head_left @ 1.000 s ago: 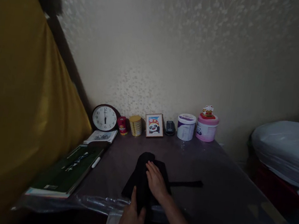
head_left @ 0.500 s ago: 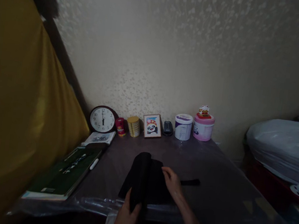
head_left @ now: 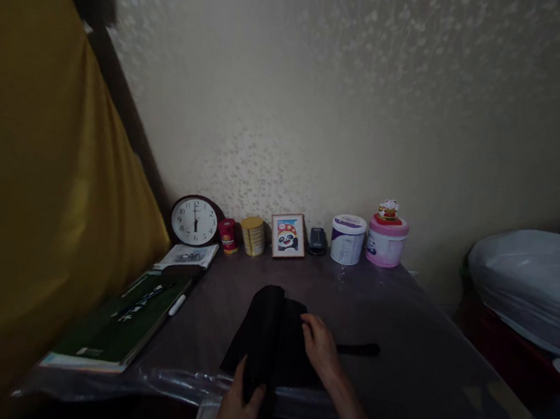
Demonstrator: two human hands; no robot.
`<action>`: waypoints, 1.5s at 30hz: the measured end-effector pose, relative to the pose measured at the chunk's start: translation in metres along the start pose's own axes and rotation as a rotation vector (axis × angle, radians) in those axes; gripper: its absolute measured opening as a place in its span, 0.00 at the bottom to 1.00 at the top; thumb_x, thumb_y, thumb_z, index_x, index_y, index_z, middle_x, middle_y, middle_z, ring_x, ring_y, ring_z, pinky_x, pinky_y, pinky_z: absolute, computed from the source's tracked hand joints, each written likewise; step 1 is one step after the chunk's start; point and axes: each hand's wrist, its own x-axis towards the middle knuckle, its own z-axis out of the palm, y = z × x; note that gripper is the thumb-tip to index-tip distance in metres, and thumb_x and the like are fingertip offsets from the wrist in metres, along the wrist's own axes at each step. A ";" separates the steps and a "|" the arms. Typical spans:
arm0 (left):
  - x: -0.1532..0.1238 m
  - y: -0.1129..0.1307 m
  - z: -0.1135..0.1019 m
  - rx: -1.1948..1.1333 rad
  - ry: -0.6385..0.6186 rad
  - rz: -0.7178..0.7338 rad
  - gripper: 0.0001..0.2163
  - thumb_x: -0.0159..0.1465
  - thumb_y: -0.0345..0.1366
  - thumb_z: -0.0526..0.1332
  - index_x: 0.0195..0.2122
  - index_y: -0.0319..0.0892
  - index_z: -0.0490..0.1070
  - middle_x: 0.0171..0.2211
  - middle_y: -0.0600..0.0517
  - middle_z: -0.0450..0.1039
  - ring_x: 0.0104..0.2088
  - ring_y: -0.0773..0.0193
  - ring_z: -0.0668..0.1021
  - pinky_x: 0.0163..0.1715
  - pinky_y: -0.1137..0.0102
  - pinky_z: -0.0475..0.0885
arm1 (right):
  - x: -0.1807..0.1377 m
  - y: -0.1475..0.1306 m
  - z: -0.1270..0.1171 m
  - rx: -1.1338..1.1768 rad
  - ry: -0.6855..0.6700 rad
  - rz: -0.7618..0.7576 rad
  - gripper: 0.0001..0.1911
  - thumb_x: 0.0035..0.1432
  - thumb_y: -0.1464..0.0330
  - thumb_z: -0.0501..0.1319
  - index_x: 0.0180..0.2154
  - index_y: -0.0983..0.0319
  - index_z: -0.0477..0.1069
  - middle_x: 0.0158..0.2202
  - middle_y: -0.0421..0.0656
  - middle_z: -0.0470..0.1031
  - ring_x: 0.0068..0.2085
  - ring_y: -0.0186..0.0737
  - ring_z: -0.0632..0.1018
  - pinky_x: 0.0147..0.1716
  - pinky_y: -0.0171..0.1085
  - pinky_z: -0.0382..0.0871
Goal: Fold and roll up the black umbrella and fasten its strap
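Black cloth (head_left: 271, 335): on the worktop (head_left: 413, 370), at its near edge right in front of me, between my two grips; dark and dimly lit, so I can't make out every layer.
Left grip (head_left: 242, 387): partly closed, thumb on one side of the raised fold and forefinger on the other; I take it that I have hold of its near end.
Right grip (head_left: 305, 325): fingers curled at the cloth's far right edge, the tips touching it; whether I have an edge pinched or am only resting there, I cannot tell.
Raised fold (head_left: 267, 318): runs from the far side towards me, standing above the flatter cloth on either side; I judge this much of the folding as done.
Flat right part: spread out under my right grip, not yet gathered into the fold; I'd count it as left to do.
Left flap: slopes away from the fold onto the worktop, also loose by the look of it.
Strap (head_left: 361, 349): stretched out to the right beyond my right grip, not wrapped round anything; my hand hides where it begins.
Overall stage: somewhere in the middle, I reckon; shape begun, nothing secured.
Green book (head_left: 117, 326): well apart on my left, white pen (head_left: 176, 305) just beside it, both untouched.
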 end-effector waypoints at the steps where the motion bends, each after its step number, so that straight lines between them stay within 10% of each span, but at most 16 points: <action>1: 0.001 -0.001 0.000 0.003 -0.006 -0.004 0.28 0.61 0.37 0.48 0.60 0.32 0.42 0.56 0.44 0.62 0.55 0.67 0.67 0.52 0.75 0.61 | -0.004 -0.006 0.004 -0.020 -0.038 -0.066 0.14 0.56 0.69 0.49 0.40 0.60 0.71 0.43 0.47 0.74 0.46 0.43 0.73 0.48 0.44 0.66; 5: 0.001 -0.003 -0.002 -0.005 -0.005 -0.059 0.28 0.61 0.40 0.48 0.60 0.35 0.43 0.56 0.47 0.63 0.54 0.67 0.68 0.49 0.76 0.64 | -0.013 -0.009 0.016 -0.144 -0.206 -0.193 0.14 0.55 0.71 0.51 0.40 0.58 0.72 0.49 0.45 0.71 0.51 0.45 0.69 0.51 0.46 0.62; 9: 0.000 -0.002 -0.004 -0.060 -0.017 -0.061 0.28 0.61 0.41 0.48 0.61 0.36 0.42 0.57 0.48 0.62 0.53 0.68 0.69 0.48 0.78 0.64 | 0.000 0.017 0.006 -0.217 -0.057 -0.009 0.15 0.53 0.72 0.50 0.40 0.62 0.72 0.46 0.52 0.72 0.50 0.49 0.71 0.51 0.50 0.62; 24: 0.000 -0.004 -0.007 -0.082 -0.007 -0.147 0.28 0.61 0.45 0.49 0.60 0.41 0.46 0.47 0.50 0.72 0.42 0.64 0.77 0.39 0.73 0.71 | 0.008 0.021 -0.016 0.502 -0.042 0.608 0.21 0.49 0.53 0.55 0.40 0.59 0.71 0.45 0.50 0.74 0.45 0.46 0.75 0.36 0.42 0.69; 35: -0.003 -0.001 -0.005 -0.260 -0.021 -0.139 0.33 0.57 0.48 0.52 0.61 0.40 0.43 0.47 0.48 0.71 0.34 0.66 0.77 0.32 0.74 0.70 | -0.007 -0.002 -0.015 0.783 -0.085 0.549 0.18 0.47 0.58 0.60 0.39 0.58 0.73 0.39 0.45 0.77 0.43 0.46 0.76 0.41 0.41 0.69; 40: -0.005 0.006 -0.007 -0.205 -0.058 -0.174 0.32 0.58 0.49 0.50 0.61 0.42 0.42 0.30 0.54 0.75 0.24 0.66 0.75 0.23 0.73 0.68 | -0.014 -0.018 -0.003 0.934 -0.251 0.578 0.12 0.43 0.63 0.62 0.32 0.59 0.75 0.30 0.43 0.78 0.32 0.44 0.77 0.31 0.40 0.71; 45: -0.004 0.006 -0.008 -0.250 -0.073 -0.181 0.34 0.56 0.51 0.51 0.60 0.43 0.42 0.24 0.57 0.72 0.24 0.67 0.75 0.23 0.74 0.68 | -0.008 -0.007 0.020 0.904 -0.146 0.529 0.13 0.45 0.58 0.60 0.28 0.61 0.75 0.29 0.44 0.79 0.32 0.45 0.78 0.35 0.43 0.72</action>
